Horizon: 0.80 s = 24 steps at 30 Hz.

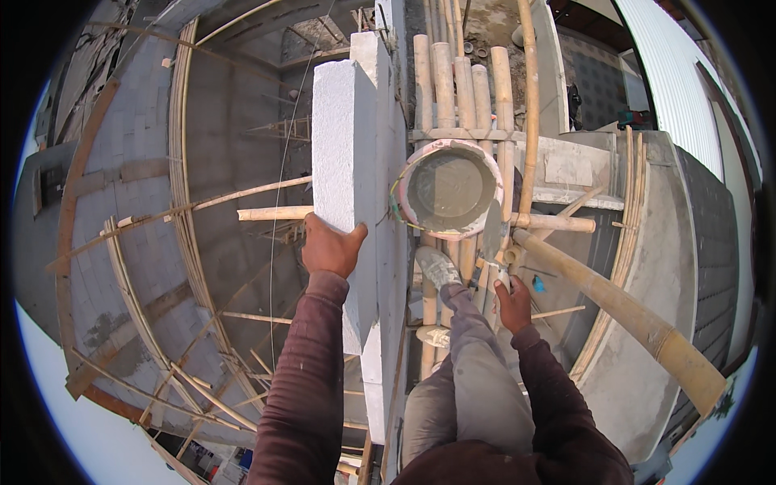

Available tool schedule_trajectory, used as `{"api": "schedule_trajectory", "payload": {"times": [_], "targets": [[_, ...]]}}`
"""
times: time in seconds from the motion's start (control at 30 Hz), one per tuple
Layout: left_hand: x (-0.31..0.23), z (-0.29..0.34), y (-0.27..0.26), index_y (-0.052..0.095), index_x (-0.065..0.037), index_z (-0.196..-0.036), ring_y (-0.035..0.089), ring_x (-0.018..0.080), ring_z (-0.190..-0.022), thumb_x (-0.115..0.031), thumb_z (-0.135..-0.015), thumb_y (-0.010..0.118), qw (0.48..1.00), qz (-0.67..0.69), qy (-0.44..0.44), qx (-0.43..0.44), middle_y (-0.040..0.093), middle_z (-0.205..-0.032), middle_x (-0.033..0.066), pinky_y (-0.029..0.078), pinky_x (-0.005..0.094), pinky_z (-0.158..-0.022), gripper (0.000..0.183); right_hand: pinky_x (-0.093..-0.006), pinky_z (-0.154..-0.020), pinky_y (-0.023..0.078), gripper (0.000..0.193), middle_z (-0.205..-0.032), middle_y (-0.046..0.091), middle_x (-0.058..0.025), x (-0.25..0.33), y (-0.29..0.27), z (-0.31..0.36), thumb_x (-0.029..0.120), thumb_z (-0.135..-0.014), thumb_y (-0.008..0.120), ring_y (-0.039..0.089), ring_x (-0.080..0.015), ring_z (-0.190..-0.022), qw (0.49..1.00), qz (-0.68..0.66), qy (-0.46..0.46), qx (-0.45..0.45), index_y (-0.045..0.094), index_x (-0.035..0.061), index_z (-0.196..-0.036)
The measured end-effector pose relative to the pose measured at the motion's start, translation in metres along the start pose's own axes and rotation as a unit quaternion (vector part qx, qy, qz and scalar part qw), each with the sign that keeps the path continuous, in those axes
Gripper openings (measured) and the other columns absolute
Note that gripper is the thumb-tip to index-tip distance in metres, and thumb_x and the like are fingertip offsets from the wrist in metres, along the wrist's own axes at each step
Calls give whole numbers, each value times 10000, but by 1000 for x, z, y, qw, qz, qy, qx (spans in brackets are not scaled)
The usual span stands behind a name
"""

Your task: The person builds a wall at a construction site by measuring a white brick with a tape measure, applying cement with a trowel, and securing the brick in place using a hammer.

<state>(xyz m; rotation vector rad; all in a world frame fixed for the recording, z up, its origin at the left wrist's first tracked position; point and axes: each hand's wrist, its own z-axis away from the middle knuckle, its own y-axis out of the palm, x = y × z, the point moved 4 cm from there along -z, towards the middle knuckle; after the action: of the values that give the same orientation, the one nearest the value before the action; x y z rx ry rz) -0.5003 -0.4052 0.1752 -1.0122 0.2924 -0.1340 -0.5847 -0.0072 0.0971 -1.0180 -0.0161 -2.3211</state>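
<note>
A long white aerated concrete block (333,137) lies along the top of the wall at centre. My left hand (331,249) is wrapped over it, thumb on the right edge and fingers toward the left side, where the fingertips are hidden. My right hand (512,305) is closed around the handle of a trowel (491,230), whose grey, mortar-smeared blade points away from me. The blade is beside the right rim of a round bucket (402,212). Wet grey mortar (453,190) partly fills this bucket, which has pinkish, splattered sides.
My mortar-stained shoes (436,267) stand on a scaffold of bamboo poles (442,85), with gaps down to lower ground. A thick bamboo pole (622,295) slants up at the right. A thin string line (283,162) runs left of the wall. More bamboo scaffolding (182,162) stands farther left.
</note>
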Motion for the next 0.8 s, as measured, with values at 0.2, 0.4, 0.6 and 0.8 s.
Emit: {"api": "schedule_trajectory", "payload": {"times": [0.2,0.4,0.6,0.8], "targets": [[0,0,-2,449,53,-1181,643,446,-1060,-464,-704,818,1000,-6,-8,4,613,-1201,253,510,518,-921,795,-382,-599,517,308,-822,662,-106,3,-1,-1,250,-945,652,637,-194,-676,996,87,-20,6,633,-18,-1096],[-5,4,-7,439,52,-1209,638,444,-1089,-477,-716,818,1000,-6,-23,-2,598,-1235,262,527,495,-921,817,-484,-794,508,436,-961,683,-282,-20,15,-52,353,-882,678,655,-471,-927,965,233,-117,-17,640,-44,-1056],[10,23,10,358,116,-1401,589,434,-1182,-502,-727,847,992,42,73,-98,523,-1331,282,519,487,-950,1037,-451,-1033,468,571,-1278,634,-258,-51,29,-183,401,-873,677,596,-397,-1217,930,362,-39,-40,631,-19,-1257],[78,86,32,322,125,-1444,493,451,-1296,-393,-712,893,987,41,121,-101,459,-1400,313,433,469,-1075,1063,-442,-975,486,499,-1182,689,-214,-101,26,-182,394,-924,663,647,-368,-1130,951,306,-38,13,651,-1,-1231]]}}
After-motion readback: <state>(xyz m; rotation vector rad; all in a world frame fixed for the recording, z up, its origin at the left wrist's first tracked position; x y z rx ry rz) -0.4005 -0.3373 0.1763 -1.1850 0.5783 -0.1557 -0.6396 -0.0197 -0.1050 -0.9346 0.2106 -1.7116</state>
